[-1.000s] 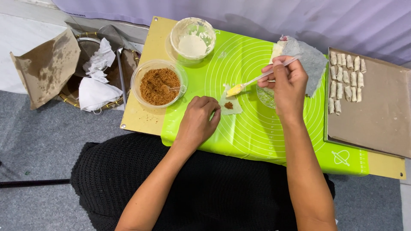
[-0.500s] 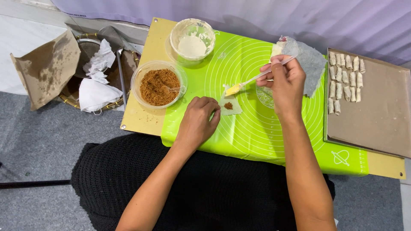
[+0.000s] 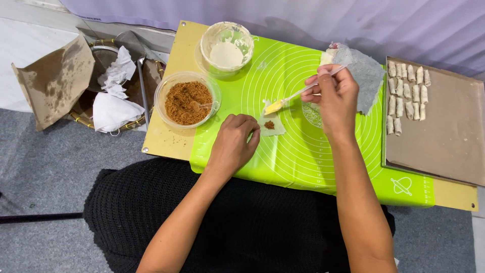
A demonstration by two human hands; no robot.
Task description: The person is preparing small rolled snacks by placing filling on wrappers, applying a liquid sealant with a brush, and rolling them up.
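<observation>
Yellow-tipped, with a clear handle: the brush [image 3: 298, 96] sits pinched in the fingers of our right hand [image 3: 333, 98], just right of frame centre. Its tip rests on the upper edge of a small pale wrapper [image 3: 270, 121] that lies flat on the green mat [image 3: 298, 151]. A dab of brown filling sits on the middle of the wrapper.

Our left hand [image 3: 235, 144], at centre frame, is loosely curled and grips nothing; its fingertips [image 3: 252, 132] press on the wrapper's left edge.

Behind the right hand, a grey cloth [image 3: 366, 76] covers a stack of pale sheets, of which one corner shows at its upper left. The cloth lies on the mat's upper right part.

Left of the mat, on the bare yellow tabletop [image 3: 174, 144], we note a clear bowl of brown crumbly filling [image 3: 188, 101]. Above it, at top centre, a second clear bowl holds white paste [image 3: 226, 46].

At the right edge of frame, a brown tray [image 3: 444, 131] carries rows of small rolled pieces [image 3: 404, 96] at its upper left.

At far left, off the tabletop, a basket [image 3: 108, 96] holds crumpled white paper, with a stained brown paper bag [image 3: 53, 81] beside it.
</observation>
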